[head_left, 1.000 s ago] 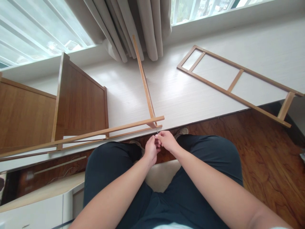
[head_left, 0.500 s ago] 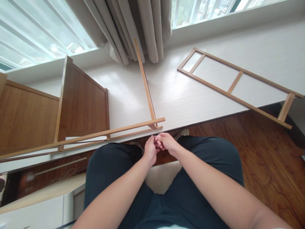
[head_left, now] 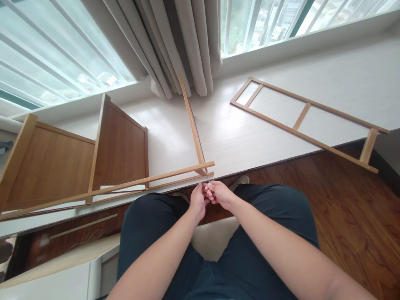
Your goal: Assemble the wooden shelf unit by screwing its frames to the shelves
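Note:
My right hand (head_left: 219,193) pinches a thin metal rod (head_left: 208,178), perhaps a hex key, whose upper end meets the end of a wooden shelf unit's frame (head_left: 156,177). Against it, my left hand (head_left: 198,202) is closed with its fingertips touching those of my right; what it grips is hidden. The frame lies sideways on the white ledge, with two upright brown panels (head_left: 123,143) on its left. A narrow upright board (head_left: 191,118) joins its right end, just beyond my hands.
A separate ladder-like wooden frame (head_left: 301,116) lies at the right, its near end overhanging the white ledge (head_left: 215,129). Grey curtains (head_left: 187,46) hang behind. My knees are close under the ledge, above a wooden floor (head_left: 337,200). A white cabinet (head_left: 62,279) stands at lower left.
The view has shifted slightly, so the shelf unit and hands sit a little lower in it. Both hands stay together at the frame's end, with the rod still against it.

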`<control>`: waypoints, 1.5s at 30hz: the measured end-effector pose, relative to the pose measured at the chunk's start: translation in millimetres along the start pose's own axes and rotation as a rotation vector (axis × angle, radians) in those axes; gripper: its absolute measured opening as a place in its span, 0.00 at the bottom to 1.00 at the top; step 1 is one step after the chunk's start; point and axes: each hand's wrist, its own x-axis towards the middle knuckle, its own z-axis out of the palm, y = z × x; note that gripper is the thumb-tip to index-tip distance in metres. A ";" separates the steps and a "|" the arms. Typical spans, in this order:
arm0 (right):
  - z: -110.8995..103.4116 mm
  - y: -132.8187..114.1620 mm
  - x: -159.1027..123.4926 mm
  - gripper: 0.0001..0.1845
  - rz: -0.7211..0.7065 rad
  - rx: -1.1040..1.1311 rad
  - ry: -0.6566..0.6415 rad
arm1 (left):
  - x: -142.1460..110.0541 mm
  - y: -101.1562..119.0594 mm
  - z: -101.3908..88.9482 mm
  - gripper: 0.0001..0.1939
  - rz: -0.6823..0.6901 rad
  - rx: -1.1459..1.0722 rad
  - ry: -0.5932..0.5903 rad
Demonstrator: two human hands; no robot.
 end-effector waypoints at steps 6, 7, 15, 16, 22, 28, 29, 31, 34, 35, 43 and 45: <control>3.0 8.0 5.4 0.09 -0.040 0.013 -0.007 | 7.8 -2.4 -17.2 0.24 0.148 0.226 -0.026; 3.8 10.5 6.6 0.09 -0.064 0.002 0.012 | 7.9 -2.1 -20.3 0.24 0.167 0.265 -0.016; 1.6 20.6 5.2 0.09 -0.125 0.046 0.031 | -28.5 12.3 -35.6 0.22 0.260 0.410 0.061; -0.5 20.4 3.8 0.09 -0.114 0.053 0.009 | -36.6 16.8 -37.1 0.22 0.271 0.382 0.084; -6.8 26.3 2.6 0.10 -0.117 -0.007 -0.015 | -91.1 67.0 -40.4 0.24 0.384 -0.016 0.252; -3.1 42.7 5.4 0.09 -0.142 -0.150 -0.003 | -130.2 133.8 -34.6 0.14 0.588 -0.357 0.355; -3.4 44.6 5.6 0.09 -0.142 -0.173 -0.007 | -132.9 143.1 -36.0 0.12 0.603 -0.406 0.377; -4.7 47.1 5.6 0.09 -0.144 -0.219 -0.013 | -135.7 158.6 -41.8 0.09 0.605 -0.477 0.446; -7.9 48.6 4.6 0.10 -0.152 -0.277 -0.015 | -135.6 173.8 -55.7 0.07 0.588 -0.498 0.569; -9.2 48.8 3.9 0.10 -0.156 -0.293 -0.013 | -135.1 177.2 -60.6 0.07 0.592 -0.490 0.597; -25.2 55.9 -7.9 0.11 -0.228 -0.385 0.029 | -128.8 190.1 -80.5 0.08 0.626 -0.307 0.558; -27.7 59.2 -11.9 0.12 -0.252 -0.397 0.037 | -127.6 191.9 -82.9 0.08 0.619 -0.252 0.541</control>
